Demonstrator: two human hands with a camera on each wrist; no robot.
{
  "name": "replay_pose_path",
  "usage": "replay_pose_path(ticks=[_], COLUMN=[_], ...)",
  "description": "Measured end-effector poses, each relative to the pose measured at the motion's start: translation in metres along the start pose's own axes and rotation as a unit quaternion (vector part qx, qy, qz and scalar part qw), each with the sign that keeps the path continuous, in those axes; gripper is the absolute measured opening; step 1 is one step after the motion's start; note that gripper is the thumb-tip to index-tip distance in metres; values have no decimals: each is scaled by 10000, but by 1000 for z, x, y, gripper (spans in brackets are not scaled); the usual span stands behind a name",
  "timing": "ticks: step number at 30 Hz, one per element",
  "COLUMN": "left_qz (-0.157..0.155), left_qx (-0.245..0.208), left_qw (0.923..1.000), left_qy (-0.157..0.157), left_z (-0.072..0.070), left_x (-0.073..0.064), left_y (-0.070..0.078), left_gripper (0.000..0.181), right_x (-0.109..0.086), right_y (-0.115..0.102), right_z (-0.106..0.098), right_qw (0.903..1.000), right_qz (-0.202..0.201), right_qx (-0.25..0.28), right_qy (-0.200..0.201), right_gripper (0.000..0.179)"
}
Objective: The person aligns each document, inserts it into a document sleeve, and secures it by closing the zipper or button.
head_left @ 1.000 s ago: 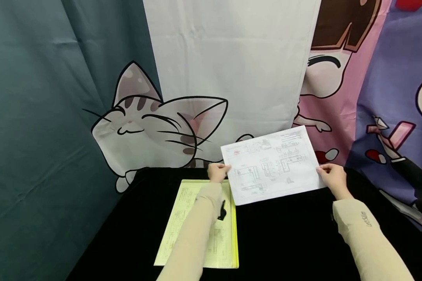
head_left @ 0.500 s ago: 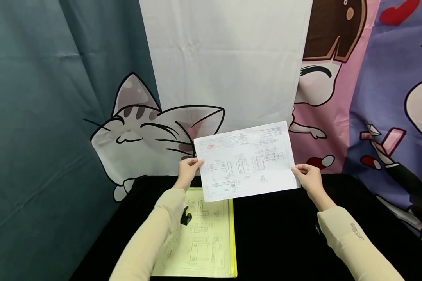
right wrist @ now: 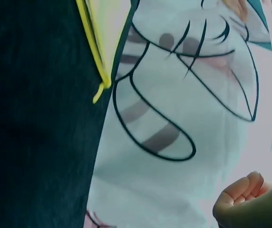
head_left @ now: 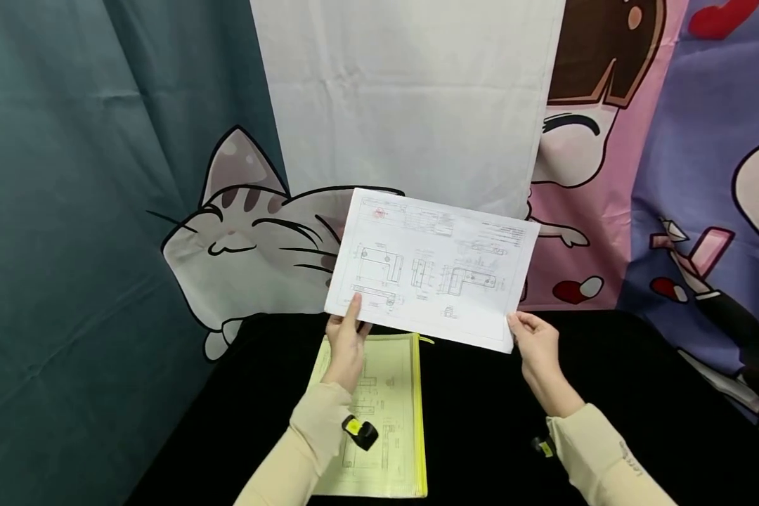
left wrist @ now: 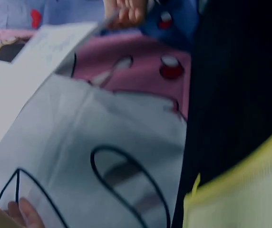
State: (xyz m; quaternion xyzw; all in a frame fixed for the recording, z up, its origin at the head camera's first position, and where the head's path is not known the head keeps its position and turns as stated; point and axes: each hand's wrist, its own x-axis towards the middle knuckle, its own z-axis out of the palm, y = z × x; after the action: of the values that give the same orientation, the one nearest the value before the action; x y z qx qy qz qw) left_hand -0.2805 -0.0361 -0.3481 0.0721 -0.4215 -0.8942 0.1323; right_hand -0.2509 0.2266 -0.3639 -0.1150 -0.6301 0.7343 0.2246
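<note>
A white sheet of paper (head_left: 430, 274) printed with technical drawings is held up, tilted down to the right. My left hand (head_left: 346, 348) grips its lower left edge, thumb across the front and fingers behind. My right hand (head_left: 537, 344) pinches the lower right corner between thumb and fingers. Below the left hand, a yellow-edged zip document pouch (head_left: 392, 450) with drawings showing through lies on the black cloth, partly covered by the left forearm. In the left wrist view the paper (left wrist: 45, 52) reaches toward the right hand (left wrist: 126, 13). The right wrist view shows curled right fingers (right wrist: 243, 190).
A black cloth (head_left: 481, 436) covers the table. Behind it hangs a printed curtain (head_left: 411, 105) with a cartoon cat, close behind the raised paper. The pouch's yellow zip tab (head_left: 426, 340) sticks out at its top right corner.
The paper has moved left and its tilt has reversed, its left end now higher. The left hand has shifted from the left side edge to the lower edge, thumb on the front.
</note>
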Motion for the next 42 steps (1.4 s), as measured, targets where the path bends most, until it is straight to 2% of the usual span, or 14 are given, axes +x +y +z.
replay_pose_path(ticks=[5, 10, 15, 19, 21, 22, 25, 28, 29, 30, 33, 35, 38, 42], left_qz=[-200, -378, -227, 20, 148, 204, 358, 489, 504, 505, 414, 349, 221, 50], left_qx=[-565, -607, -490, -409, -368, -331, -43, 378, 572, 762, 1301, 1714, 2199, 2617], left_qw=[9972, 9949, 9959, 9971, 9979, 9983, 9993, 9974, 9957, 9934, 9836, 9734, 9573, 9366], left_qy=[446, 709, 731, 643, 515, 439, 71, -363, -526, -686, -1179, -1478, -1865, -2330], left_z=[19, 26, 26, 22, 17, 14, 0, -17, -23, -28, -44, -53, -63, -73], left_x=[-13, -21, -22, -17, -12, -11, -8, -8, -9, -10, -15, -22, -31, -42], left_y=[-16, -26, -28, -23, -18, -15, -4, 7, 10, 13, 19, 22, 22, 19], left_gripper=[27, 32, 34, 34, 35, 36, 40, 42, 42, 41, 38, 35, 31, 30], right_x=[-20, -37, -45, -49, -52, -45, -48, -48, -55, -54, -48, -44, -40, -41], right_y=[13, 26, 29, 26, 26, 38, 42, 42, 29, 26, 20, 17, 15, 15], right_z=[15, 22, 26, 27, 25, 22, 16, 8, 7, 4, -8, -15, -27, -35], right_qw=[9986, 9950, 9948, 9974, 9979, 9949, 9908, 9887, 9922, 9907, 9850, 9820, 9740, 9511], right_qz=[259, 590, 542, 320, -7, -355, -824, -769, -552, -474, -409, -495, -632, -620], right_qx=[445, 796, 852, 598, 595, 831, 932, 1139, 1034, 1206, 1550, 1457, 737, -350], right_qy=[-76, -102, -167, -233, -266, -445, -524, -592, -431, -424, -646, -1099, -2046, -3006], right_gripper=[21, 29, 28, 17, 5, 6, 17, 16, 14, 13, 16, 17, 20, 23])
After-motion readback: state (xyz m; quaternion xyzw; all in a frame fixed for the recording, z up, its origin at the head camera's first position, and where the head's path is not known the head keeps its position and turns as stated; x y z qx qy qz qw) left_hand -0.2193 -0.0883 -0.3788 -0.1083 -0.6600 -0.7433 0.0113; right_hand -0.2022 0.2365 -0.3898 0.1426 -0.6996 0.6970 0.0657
